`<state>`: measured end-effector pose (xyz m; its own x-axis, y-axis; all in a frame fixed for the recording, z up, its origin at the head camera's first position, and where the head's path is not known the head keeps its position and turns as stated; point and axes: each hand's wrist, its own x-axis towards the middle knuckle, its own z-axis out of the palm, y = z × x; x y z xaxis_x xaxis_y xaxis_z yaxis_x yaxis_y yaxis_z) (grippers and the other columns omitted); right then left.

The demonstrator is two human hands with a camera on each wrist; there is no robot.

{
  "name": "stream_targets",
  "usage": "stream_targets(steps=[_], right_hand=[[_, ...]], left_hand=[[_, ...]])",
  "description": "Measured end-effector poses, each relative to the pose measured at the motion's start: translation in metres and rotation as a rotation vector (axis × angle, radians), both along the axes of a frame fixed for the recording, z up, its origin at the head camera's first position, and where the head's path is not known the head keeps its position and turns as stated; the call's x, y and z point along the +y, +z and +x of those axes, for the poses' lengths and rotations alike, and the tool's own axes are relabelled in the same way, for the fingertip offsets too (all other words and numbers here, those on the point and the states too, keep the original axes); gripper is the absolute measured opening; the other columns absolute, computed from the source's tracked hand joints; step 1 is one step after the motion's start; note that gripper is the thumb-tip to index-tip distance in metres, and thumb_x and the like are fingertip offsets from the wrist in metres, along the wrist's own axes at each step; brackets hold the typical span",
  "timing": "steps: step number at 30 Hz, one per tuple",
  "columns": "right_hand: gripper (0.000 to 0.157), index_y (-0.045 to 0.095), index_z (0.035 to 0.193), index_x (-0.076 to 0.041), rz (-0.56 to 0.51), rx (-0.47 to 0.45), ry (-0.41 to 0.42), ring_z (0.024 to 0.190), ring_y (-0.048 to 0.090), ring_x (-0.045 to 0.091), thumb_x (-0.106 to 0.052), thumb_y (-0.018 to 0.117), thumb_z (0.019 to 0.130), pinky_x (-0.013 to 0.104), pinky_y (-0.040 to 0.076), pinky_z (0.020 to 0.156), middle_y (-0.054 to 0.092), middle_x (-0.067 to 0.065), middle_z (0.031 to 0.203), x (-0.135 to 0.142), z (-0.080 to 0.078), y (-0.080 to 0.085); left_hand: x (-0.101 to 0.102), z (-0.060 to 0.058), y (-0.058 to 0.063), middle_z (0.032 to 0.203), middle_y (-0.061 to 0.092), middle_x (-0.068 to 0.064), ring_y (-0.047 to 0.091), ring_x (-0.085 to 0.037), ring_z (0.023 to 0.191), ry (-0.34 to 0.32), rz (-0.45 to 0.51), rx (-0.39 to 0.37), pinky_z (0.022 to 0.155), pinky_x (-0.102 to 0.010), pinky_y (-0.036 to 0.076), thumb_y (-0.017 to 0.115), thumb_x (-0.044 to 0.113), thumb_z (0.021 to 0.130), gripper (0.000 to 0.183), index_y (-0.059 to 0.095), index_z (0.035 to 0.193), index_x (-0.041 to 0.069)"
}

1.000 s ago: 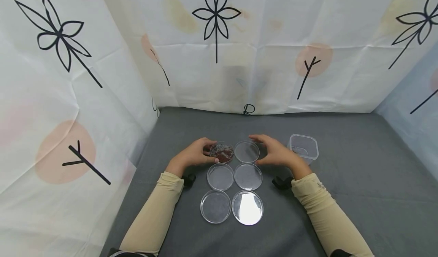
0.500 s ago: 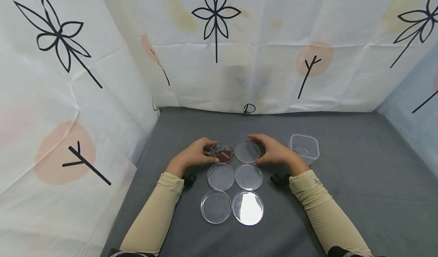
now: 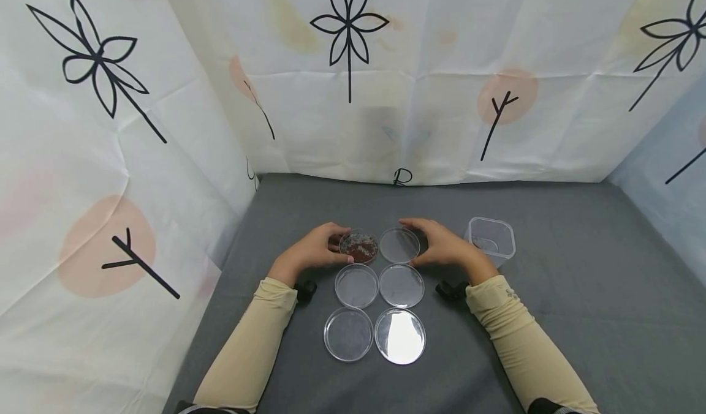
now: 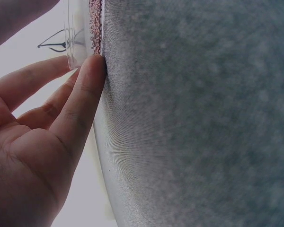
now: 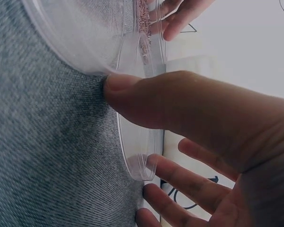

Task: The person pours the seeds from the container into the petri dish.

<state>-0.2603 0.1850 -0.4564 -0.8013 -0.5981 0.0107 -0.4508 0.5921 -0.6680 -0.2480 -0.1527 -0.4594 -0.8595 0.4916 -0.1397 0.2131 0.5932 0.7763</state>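
My left hand [image 3: 311, 247] holds the left side of a clear petri dish [image 3: 359, 247] with red-brown granules inside. In the left wrist view, the thumb and fingertips meet the wall of this granule-filled dish [image 4: 96, 28], which sits on the cloth. Just to its right lies a clear petri dish [image 3: 399, 245] with no visible contents. My right hand [image 3: 444, 245] curves round that dish's right side. The right wrist view has the thumb at the near edge of the clear dish [image 5: 137, 142] and fingers at its far rim.
Nearer me lie two middle dishes, left [image 3: 356, 286] and right [image 3: 401, 285], then two front ones, left [image 3: 348, 334] and right [image 3: 399, 335], the last reflecting light. A clear plastic tub [image 3: 499, 236] stands behind my right wrist. Patterned cloth [image 3: 353, 138] borders the grey table [image 3: 579, 279].
My right hand has shifted slightly left and closer round the clear dish. The left hand and the granule-filled dish have stayed in place.
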Motion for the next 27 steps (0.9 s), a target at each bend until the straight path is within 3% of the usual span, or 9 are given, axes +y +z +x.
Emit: stream_targets(steps=[11,20,27], right_hand=[[0.095,0.047,0.155,0.005,-0.083,-0.002,-0.03,0.138,0.053,0.047,-0.007,0.095,0.074,0.065,0.047,0.116,0.059,0.029,0.148,0.001,0.004,0.004],[0.093,0.047,0.156,0.003,-0.106,0.031,-0.039,0.138,0.053,0.048,-0.013,0.095,0.078,0.069,0.05,0.111,0.057,0.029,0.149,0.003,0.005,0.011],[0.089,0.048,0.159,-0.008,-0.185,-0.005,-0.084,0.146,0.046,0.047,-0.016,0.092,0.083,0.068,0.046,0.118,0.047,0.027,0.143,0.002,0.008,0.014]], left_hand=[[0.001,-0.001,0.0,0.15,0.052,-0.022,0.063,-0.041,0.132,-0.004,-0.006,0.006,0.106,-0.044,0.061,0.085,0.019,0.093,0.074,0.052,0.156,0.003],[0.001,-0.002,-0.001,0.149,0.053,-0.02,0.064,-0.039,0.132,0.002,-0.015,0.008,0.107,-0.043,0.061,0.086,0.018,0.092,0.073,0.052,0.156,0.004],[0.0,-0.002,-0.004,0.149,0.053,-0.02,0.064,-0.039,0.132,0.005,-0.015,0.012,0.107,-0.042,0.061,0.086,0.02,0.092,0.074,0.053,0.156,0.005]])
